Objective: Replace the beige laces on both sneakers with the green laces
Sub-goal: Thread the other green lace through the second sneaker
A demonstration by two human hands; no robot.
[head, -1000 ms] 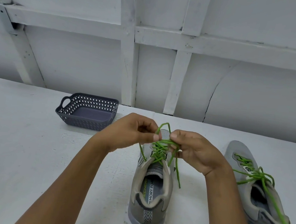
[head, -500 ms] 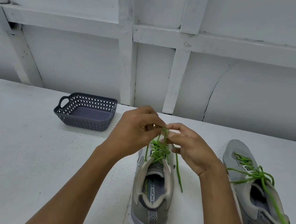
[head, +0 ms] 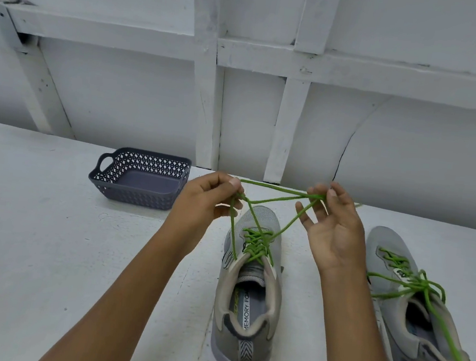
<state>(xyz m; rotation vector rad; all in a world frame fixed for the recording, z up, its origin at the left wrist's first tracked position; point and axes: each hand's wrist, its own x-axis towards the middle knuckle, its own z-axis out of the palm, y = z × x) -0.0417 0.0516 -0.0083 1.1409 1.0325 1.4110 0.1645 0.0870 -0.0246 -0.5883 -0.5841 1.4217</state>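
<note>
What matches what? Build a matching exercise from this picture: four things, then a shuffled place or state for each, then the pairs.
1. dark grey perforated plastic basket
2. grey mesh sneaker between the forearms
3. grey mesh sneaker at far right
4. left hand

A. carries the knotted green lace
B. pinches the taut green lace
C. stands farthest left
D. lace ends lifted, not yet tied

Pairs: 1-C, 2-D, 3-A, 4-B

Both forearms are cut by the bottom edge, the trailing lace (head: 448, 345) of the right-side sneaker (head: 393, 255) exits at the lower right corner, and curled fingers of the left hand (head: 203, 203) conceal its hold on the taut lace (head: 277, 188).
</note>
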